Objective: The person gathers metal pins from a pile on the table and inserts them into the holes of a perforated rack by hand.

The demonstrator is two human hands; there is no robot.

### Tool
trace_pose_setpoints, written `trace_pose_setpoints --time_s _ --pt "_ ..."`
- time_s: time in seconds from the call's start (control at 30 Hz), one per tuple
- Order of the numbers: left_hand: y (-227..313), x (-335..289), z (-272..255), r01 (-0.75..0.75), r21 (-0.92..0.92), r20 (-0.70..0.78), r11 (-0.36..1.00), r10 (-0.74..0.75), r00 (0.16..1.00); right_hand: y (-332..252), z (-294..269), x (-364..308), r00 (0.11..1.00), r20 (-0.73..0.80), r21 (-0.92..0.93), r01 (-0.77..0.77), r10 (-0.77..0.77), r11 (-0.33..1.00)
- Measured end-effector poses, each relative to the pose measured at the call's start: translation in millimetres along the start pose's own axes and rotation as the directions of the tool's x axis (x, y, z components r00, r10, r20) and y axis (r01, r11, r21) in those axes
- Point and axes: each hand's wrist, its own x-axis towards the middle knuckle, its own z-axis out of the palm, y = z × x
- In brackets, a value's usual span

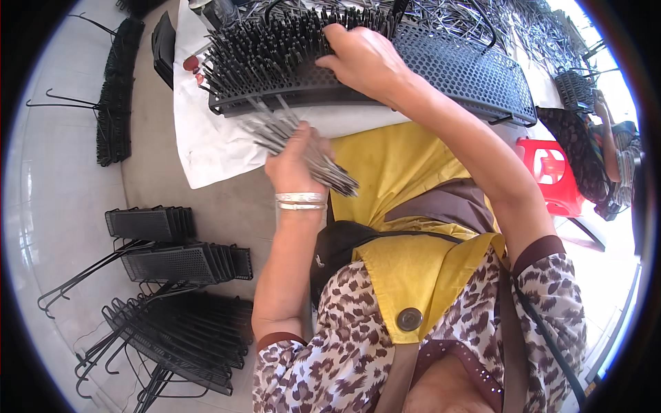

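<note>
My left hand [297,160] is closed around a bundle of thin grey metal rods [330,172]; their upper ends are blurred by motion. Beyond it on the table lies a long black perforated metal rack [447,65]. Many dark thin rods [265,51] stand upright in the rack's left part, while bare holes show on its right part. My right hand [368,60] is over the rack, at the right edge of the standing rods. Its thumb and forefinger are apart with nothing visible between them; the other fingers are partly hidden.
White sheeting [200,151] covers the table, with loose metal rods [537,31] heaped at the back. Black perforated racks with hooks [169,265] stand on the floor at left; filled ones [113,103] lie farther up. At right are a red stool [551,175] and another person [609,144].
</note>
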Motion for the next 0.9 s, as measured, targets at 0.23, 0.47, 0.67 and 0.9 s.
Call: trace_pose_setpoints --time_s 0.23,0.47,0.67,0.9 --pt "65.9 57.2 -35.5 -0.272 -0.071 -0.119 0.96 0.262 0.958 57.4 -23.4 -92.2 0.967 -0.133 -0.326 0.164 -0.216 0.931" --pt "91.3 99.7 -71.2 -0.065 0.11 0.063 0.992 0.058 0.996 86.1 -7.6 -105.0 0.968 -0.018 -0.45 0.216 -0.25 0.867" --pt "74.8 71.6 -70.2 -0.14 0.126 -0.046 0.982 0.147 0.988 96.5 -11.1 -105.2 0.96 -0.02 -0.414 0.246 -0.279 0.876" --pt "70.9 71.9 -71.0 -0.138 0.115 -0.117 0.984 0.151 0.982 68.9 -53.5 -110.0 0.982 -0.19 0.111 0.043 -0.021 0.993"
